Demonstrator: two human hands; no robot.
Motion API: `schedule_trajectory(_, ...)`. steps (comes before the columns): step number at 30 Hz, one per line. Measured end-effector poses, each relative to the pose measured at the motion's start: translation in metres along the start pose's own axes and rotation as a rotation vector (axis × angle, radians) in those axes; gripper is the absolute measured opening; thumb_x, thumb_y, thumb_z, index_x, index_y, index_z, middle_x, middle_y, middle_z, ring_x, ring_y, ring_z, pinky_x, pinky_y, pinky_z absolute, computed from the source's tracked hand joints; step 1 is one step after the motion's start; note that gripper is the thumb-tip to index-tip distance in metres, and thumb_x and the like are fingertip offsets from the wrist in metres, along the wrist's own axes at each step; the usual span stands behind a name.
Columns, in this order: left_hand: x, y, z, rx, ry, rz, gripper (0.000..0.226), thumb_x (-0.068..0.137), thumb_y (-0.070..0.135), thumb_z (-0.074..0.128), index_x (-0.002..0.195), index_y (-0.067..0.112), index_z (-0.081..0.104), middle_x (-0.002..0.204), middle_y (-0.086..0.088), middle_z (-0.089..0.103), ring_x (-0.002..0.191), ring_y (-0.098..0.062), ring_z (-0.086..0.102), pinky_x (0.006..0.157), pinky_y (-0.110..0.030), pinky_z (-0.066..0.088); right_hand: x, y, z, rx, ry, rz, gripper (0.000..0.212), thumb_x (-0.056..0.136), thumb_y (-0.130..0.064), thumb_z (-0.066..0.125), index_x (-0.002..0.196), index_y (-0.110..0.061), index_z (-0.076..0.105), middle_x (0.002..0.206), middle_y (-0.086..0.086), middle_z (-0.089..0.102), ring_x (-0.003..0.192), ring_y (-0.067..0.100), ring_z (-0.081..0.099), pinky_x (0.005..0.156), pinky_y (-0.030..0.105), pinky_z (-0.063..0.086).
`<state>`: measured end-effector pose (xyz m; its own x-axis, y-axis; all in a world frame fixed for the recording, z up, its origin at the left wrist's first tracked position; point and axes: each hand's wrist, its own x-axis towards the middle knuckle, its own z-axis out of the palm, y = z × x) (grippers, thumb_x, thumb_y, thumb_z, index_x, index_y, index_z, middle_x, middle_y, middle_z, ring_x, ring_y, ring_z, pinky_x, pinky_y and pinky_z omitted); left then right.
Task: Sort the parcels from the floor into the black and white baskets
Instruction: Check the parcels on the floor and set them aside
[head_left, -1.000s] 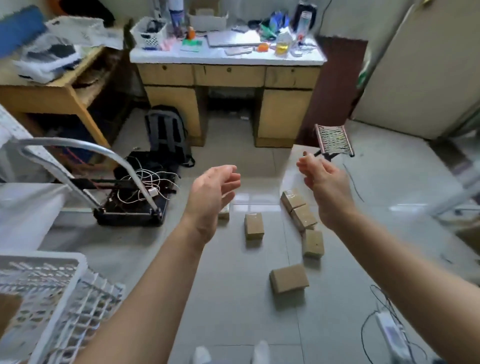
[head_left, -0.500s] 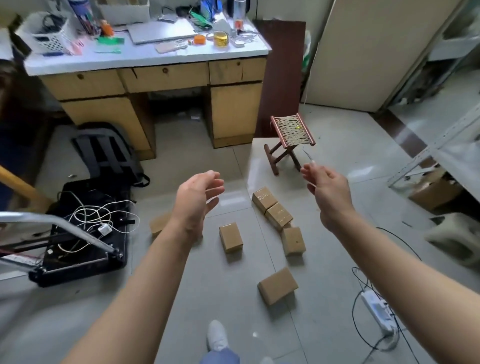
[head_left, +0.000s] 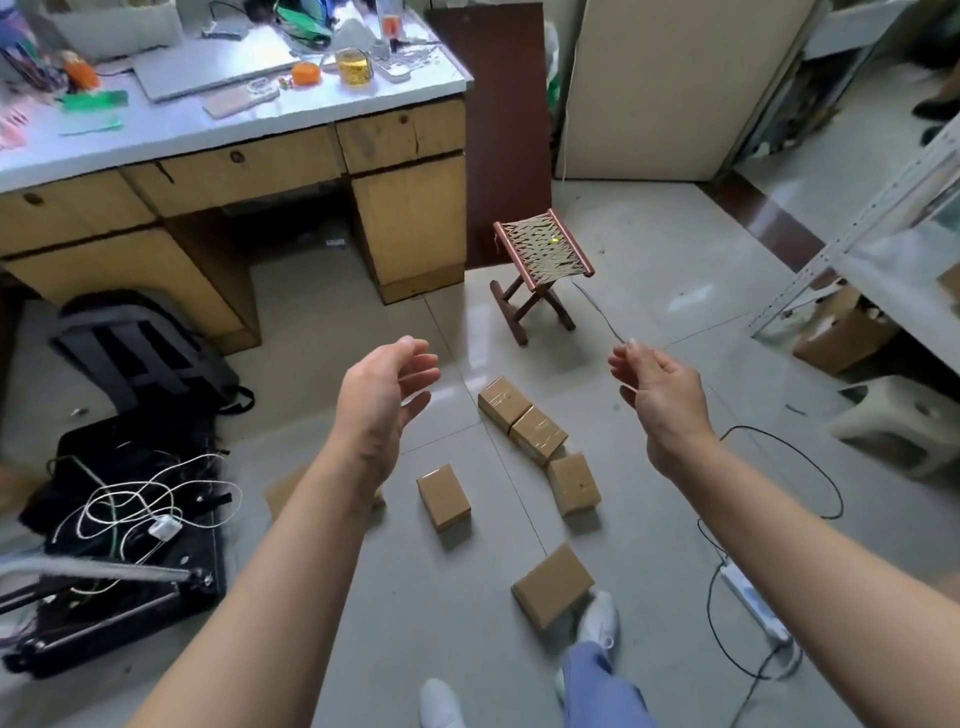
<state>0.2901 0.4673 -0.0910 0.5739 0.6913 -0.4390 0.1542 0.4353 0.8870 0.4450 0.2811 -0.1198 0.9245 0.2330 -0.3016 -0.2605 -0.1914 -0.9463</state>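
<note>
Several brown cardboard parcels lie on the grey tiled floor. Two (head_left: 504, 402) (head_left: 537, 434) touch each other, a third (head_left: 574, 483) lies just below them, one (head_left: 443, 496) sits alone in the middle, and the nearest (head_left: 551, 582) is by my shoe. Another parcel (head_left: 283, 493) is half hidden behind my left forearm. My left hand (head_left: 382, 400) and my right hand (head_left: 657, 395) hover above the parcels, fingers loosely curled, holding nothing. Neither basket is in view.
A small folding stool (head_left: 543, 249) stands beyond the parcels, beside a wooden desk (head_left: 260, 156). A backpack (head_left: 140, 353) and a black case with tangled cords (head_left: 130, 519) lie left. A power strip (head_left: 753, 597) with its cable, a white stool (head_left: 904, 415) and metal shelving (head_left: 883, 218) are right.
The view has swung right and moved closer to the parcels; the white basket at lower left has left the frame. Both hands stay raised and empty.
</note>
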Motion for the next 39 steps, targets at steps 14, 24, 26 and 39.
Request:
schedule_trajectory(14,0.133,-0.115,0.169,0.217,-0.092,-0.204,0.016,0.094,0.022,0.051,0.095,0.011,0.063,0.09,-0.004,0.061,0.085,-0.018,0.059,0.08,-0.029,0.04,0.179,0.082,-0.045,-0.148,-0.076,0.207,0.023,0.096,-0.035,0.052,0.095,-0.015,0.063,0.101,0.002,0.065,0.108,0.02,0.06,0.1,0.037,0.044)
schedule_trajectory(24,0.324,-0.27,0.192,0.449,-0.148,-0.284,0.017,0.093,0.024,0.052,0.079,0.017,0.057,0.087,-0.002,0.057,0.076,-0.016,0.055,0.072,-0.027,0.041,0.301,0.277,-0.007,0.048,0.102,0.507,0.036,0.096,-0.043,0.043,0.112,-0.014,0.055,0.113,0.001,0.055,0.111,0.018,0.053,0.105,0.037,0.041)
schedule_trajectory(26,0.36,-0.311,0.191,0.5,-0.146,-0.303,0.018,0.094,0.025,0.05,0.08,0.016,0.055,0.086,-0.003,0.056,0.078,-0.018,0.054,0.074,-0.029,0.04,0.325,0.323,0.005,0.075,0.126,0.561,0.039,0.096,-0.044,0.044,0.119,-0.014,0.054,0.114,0.0,0.054,0.11,0.017,0.053,0.107,0.038,0.039)
schedule_trajectory(39,0.516,-0.533,0.175,0.746,-0.089,-0.356,0.025,0.096,0.034,0.032,0.088,0.015,0.045,0.087,-0.008,0.043,0.083,-0.018,0.039,0.06,-0.03,0.026,0.419,0.549,0.041,0.094,0.123,0.796,0.06,0.095,-0.054,0.04,0.135,-0.01,0.048,0.126,0.0,0.049,0.127,0.022,0.045,0.109,0.035,0.033)
